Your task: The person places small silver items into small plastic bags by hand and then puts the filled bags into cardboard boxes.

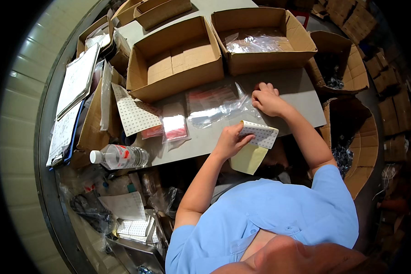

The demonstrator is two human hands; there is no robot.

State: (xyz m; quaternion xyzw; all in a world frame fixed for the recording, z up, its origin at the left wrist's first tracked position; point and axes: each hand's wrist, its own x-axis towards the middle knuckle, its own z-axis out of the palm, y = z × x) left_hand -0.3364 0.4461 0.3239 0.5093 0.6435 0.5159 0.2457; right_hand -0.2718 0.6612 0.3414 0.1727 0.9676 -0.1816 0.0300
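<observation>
My left hand (233, 140) grips a folded sheet of small printed labels (260, 134), its pale yellow backing hanging down past the table's front edge. Beyond it, my right hand (267, 99) rests at the right end of some clear plastic bags (214, 106) lying flat on the table. The fingers of that hand are curled together against the bag's edge; what they pinch, if anything, is hidden. Left of these bags lies a smaller stack of clear bags with red strips (174, 122). Another label sheet (133, 111) leans beside that stack.
On the grey table (301, 91) stand an open cardboard box (178, 75) and a second box (271, 59) holding clear bags. A water bottle (121, 157) lies at the left corner, near clipboards (80, 80). Open cartons (358, 73) with dark packed parts stand at the right.
</observation>
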